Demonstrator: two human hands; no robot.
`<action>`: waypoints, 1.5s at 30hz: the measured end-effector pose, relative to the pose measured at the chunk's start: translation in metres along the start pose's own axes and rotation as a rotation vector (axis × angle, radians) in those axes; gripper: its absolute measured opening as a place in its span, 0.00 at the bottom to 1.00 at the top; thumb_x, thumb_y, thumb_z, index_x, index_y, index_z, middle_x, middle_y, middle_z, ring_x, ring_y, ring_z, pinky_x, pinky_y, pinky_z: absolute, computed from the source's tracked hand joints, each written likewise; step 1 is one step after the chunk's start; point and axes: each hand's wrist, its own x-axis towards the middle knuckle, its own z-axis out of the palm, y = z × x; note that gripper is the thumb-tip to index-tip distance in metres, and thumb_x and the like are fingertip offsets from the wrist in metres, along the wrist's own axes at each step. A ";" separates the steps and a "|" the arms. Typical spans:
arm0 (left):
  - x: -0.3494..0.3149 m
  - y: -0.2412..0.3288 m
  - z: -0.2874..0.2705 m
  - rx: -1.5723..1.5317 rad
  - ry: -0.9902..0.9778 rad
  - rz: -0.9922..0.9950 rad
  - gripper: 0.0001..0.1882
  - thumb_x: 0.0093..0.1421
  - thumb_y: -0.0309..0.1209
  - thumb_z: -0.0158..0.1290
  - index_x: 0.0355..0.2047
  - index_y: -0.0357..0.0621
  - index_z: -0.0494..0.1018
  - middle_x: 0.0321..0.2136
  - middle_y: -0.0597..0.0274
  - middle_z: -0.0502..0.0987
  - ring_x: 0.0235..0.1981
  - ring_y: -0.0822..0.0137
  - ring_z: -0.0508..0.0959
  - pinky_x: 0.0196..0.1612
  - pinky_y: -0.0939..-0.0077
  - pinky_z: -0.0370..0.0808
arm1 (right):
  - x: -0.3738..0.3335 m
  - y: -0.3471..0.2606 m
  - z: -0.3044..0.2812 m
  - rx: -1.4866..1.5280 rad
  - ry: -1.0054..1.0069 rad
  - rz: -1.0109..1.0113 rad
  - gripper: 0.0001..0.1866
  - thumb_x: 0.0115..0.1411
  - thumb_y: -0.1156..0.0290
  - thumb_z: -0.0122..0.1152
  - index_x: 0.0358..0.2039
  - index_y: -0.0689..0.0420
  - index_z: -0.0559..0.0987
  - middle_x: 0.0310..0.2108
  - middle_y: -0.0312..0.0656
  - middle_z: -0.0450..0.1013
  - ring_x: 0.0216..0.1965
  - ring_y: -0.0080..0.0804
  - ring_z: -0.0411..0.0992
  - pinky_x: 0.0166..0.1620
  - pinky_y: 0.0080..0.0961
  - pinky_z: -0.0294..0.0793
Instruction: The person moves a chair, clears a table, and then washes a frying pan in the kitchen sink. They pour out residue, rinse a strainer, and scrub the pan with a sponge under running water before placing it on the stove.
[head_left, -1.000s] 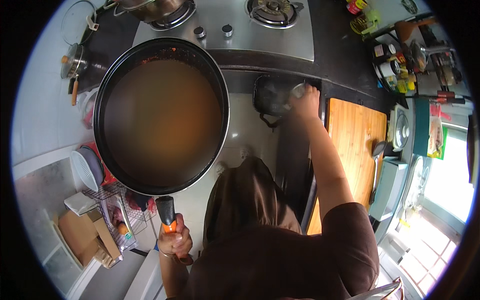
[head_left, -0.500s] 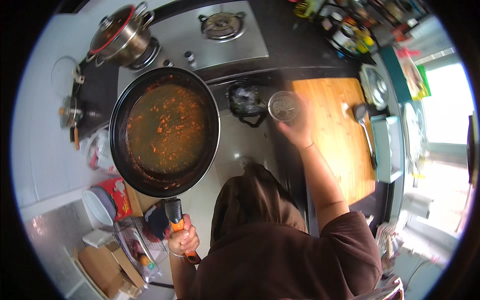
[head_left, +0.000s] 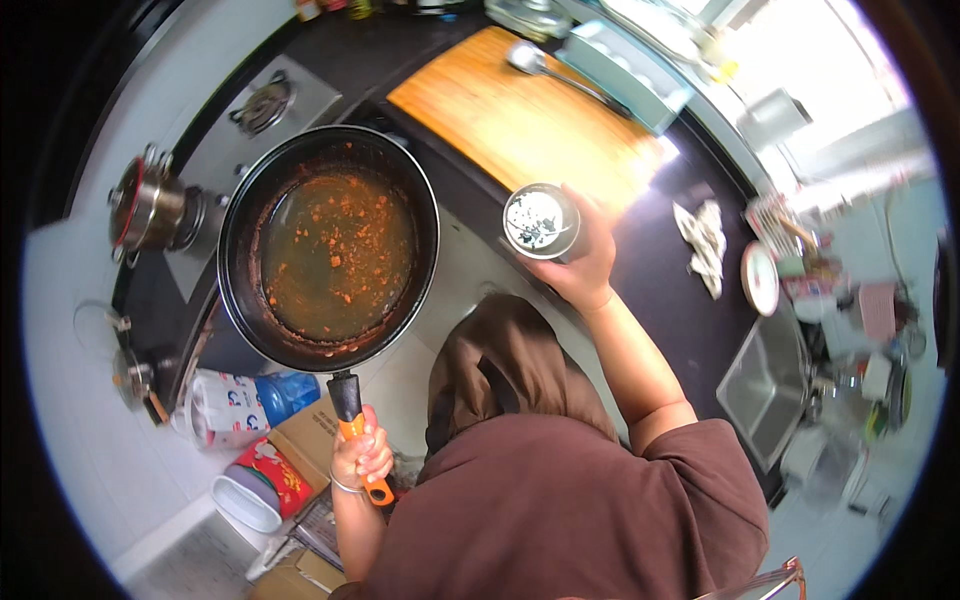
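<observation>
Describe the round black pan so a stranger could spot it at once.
Find the silver metal stovetop at upper left, then look below and right to the person's left hand. That hand grips the orange-and-black handle of the round black pan. Unlike the red-rimmed silver pot on the stovetop, it shows brownish liquid dotted with orange bits.

The head camera, the left one of a side-by-side fisheye pair, looks steeply down from the person's head, with the brown shirt (head_left: 570, 510) filling the bottom centre. The view stands upright, its left matching the person's left. The frying pan (head_left: 340, 255), the left hand (head_left: 362, 457) and the right hand (head_left: 588, 255) are near the lens, while the stove (head_left: 312, 98) at left, the sink (head_left: 765, 388) at right and the bright window (head_left: 830, 55) at upper right lie farther off. Straight edges bend toward the dark, rounded rim.
</observation>
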 end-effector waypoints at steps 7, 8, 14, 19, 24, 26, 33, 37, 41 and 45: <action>0.013 -0.029 0.045 0.013 -0.149 -0.268 0.08 0.55 0.22 0.47 0.29 0.41 0.57 0.09 0.69 0.57 0.05 0.80 0.57 0.08 0.84 0.60 | -0.061 -0.070 -0.107 -0.478 0.123 -0.093 0.40 0.28 0.75 0.74 0.47 0.64 0.68 0.45 0.48 0.67 0.46 0.40 0.65 0.48 0.32 0.66; 0.015 -0.039 0.052 0.007 -0.164 -0.296 0.08 0.55 0.22 0.47 0.29 0.41 0.57 0.09 0.69 0.57 0.05 0.80 0.57 0.08 0.84 0.60 | -0.066 -0.081 -0.122 -0.523 0.127 -0.090 0.40 0.27 0.75 0.74 0.47 0.64 0.68 0.45 0.48 0.67 0.46 0.41 0.65 0.48 0.32 0.66; -0.017 0.008 0.034 0.050 -0.279 -0.484 0.09 0.54 0.22 0.47 0.28 0.40 0.57 0.09 0.69 0.57 0.05 0.80 0.57 0.08 0.84 0.60 | -0.123 -0.158 -0.088 -0.733 0.261 -0.084 0.40 0.28 0.72 0.74 0.46 0.63 0.68 0.43 0.47 0.67 0.45 0.41 0.65 0.48 0.33 0.66; -0.014 0.020 0.045 -0.072 -0.382 -0.602 0.09 0.54 0.20 0.45 0.28 0.42 0.55 0.10 0.68 0.57 0.06 0.78 0.59 0.08 0.81 0.62 | -0.131 -0.206 -0.094 -0.906 0.308 -0.041 0.38 0.29 0.69 0.74 0.46 0.60 0.69 0.43 0.45 0.67 0.43 0.41 0.64 0.48 0.33 0.63; -0.012 0.036 0.053 -0.146 -0.444 -0.708 0.09 0.53 0.20 0.45 0.28 0.43 0.55 0.10 0.67 0.59 0.06 0.77 0.60 0.08 0.81 0.63 | -0.142 -0.244 -0.100 -1.042 0.315 0.076 0.40 0.27 0.71 0.72 0.47 0.59 0.69 0.43 0.43 0.66 0.45 0.41 0.63 0.49 0.33 0.63; -0.006 0.042 0.061 -0.115 -0.451 -0.751 0.09 0.53 0.21 0.45 0.29 0.43 0.55 0.10 0.67 0.59 0.06 0.77 0.60 0.08 0.81 0.63 | -0.147 -0.253 -0.102 -1.072 0.361 0.122 0.40 0.27 0.73 0.71 0.48 0.59 0.69 0.43 0.43 0.65 0.45 0.41 0.62 0.49 0.33 0.63; -0.002 0.076 0.086 0.041 -0.428 -0.823 0.10 0.52 0.22 0.48 0.27 0.41 0.56 0.09 0.68 0.57 0.05 0.80 0.56 0.06 0.84 0.59 | -0.162 -0.259 -0.085 -1.145 0.451 0.204 0.42 0.29 0.75 0.68 0.51 0.58 0.65 0.45 0.45 0.63 0.46 0.43 0.62 0.50 0.34 0.63; 0.011 0.083 0.093 0.060 -0.443 -0.870 0.09 0.52 0.21 0.48 0.28 0.40 0.56 0.10 0.68 0.57 0.05 0.81 0.56 0.06 0.84 0.57 | -0.173 -0.246 -0.082 -1.156 0.539 0.257 0.40 0.33 0.73 0.69 0.52 0.59 0.64 0.45 0.46 0.63 0.46 0.43 0.62 0.51 0.34 0.63; 0.024 0.086 0.092 0.038 -0.446 -0.918 0.09 0.52 0.21 0.48 0.27 0.40 0.58 0.10 0.67 0.58 0.05 0.81 0.56 0.06 0.84 0.56 | -0.182 -0.245 -0.085 -1.206 0.587 0.313 0.39 0.36 0.71 0.68 0.52 0.60 0.65 0.45 0.48 0.63 0.46 0.43 0.64 0.50 0.33 0.64; 0.039 0.082 0.094 0.150 -0.414 -0.925 0.08 0.51 0.21 0.48 0.28 0.40 0.59 0.10 0.67 0.58 0.06 0.80 0.57 0.06 0.84 0.56 | -0.201 -0.233 -0.104 -1.110 0.683 0.440 0.38 0.36 0.70 0.68 0.51 0.61 0.65 0.45 0.47 0.63 0.45 0.40 0.65 0.46 0.29 0.68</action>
